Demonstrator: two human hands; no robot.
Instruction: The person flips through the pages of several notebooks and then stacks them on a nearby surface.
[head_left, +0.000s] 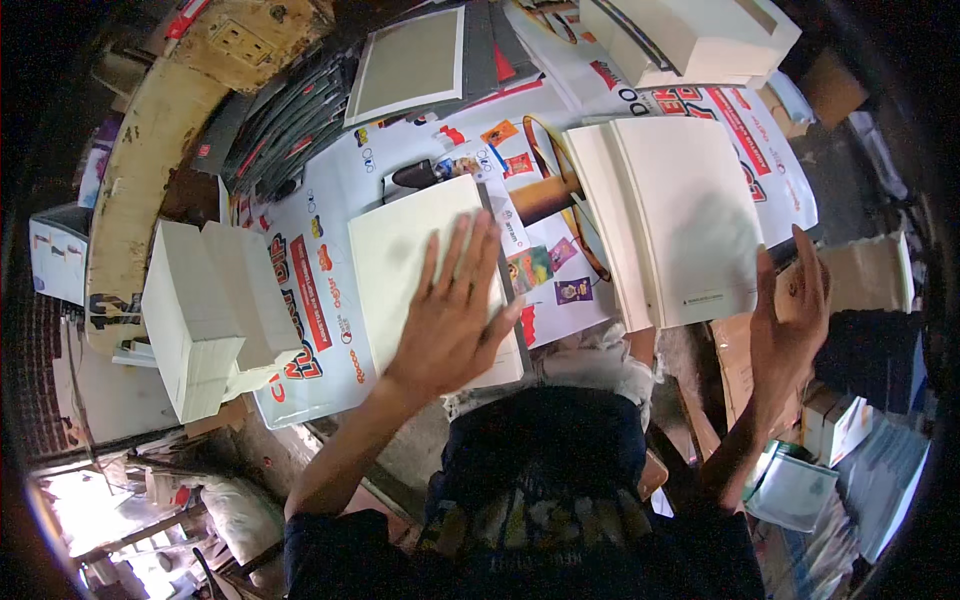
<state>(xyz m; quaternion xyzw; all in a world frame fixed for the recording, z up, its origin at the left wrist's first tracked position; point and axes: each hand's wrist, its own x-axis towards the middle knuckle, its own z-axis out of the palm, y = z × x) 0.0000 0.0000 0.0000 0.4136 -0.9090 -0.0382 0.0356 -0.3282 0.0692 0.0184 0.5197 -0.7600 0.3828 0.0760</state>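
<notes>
On poster-covered surface [345,200]: book [388,255] at frame centre under left grip [440,320], spread flat, grasping nothing; right grip [795,300] loosely parted, apparently empty, beside paper stack [690,200] right of centre (liable to skew if nudged).

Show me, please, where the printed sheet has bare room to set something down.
The printed sheet shows bare between the left paper stack and the page block under the left hand, and again between that block and the pale pages beside the right hand. Its far side is crowded: dark covers at left, a tall paper block at right.
</notes>
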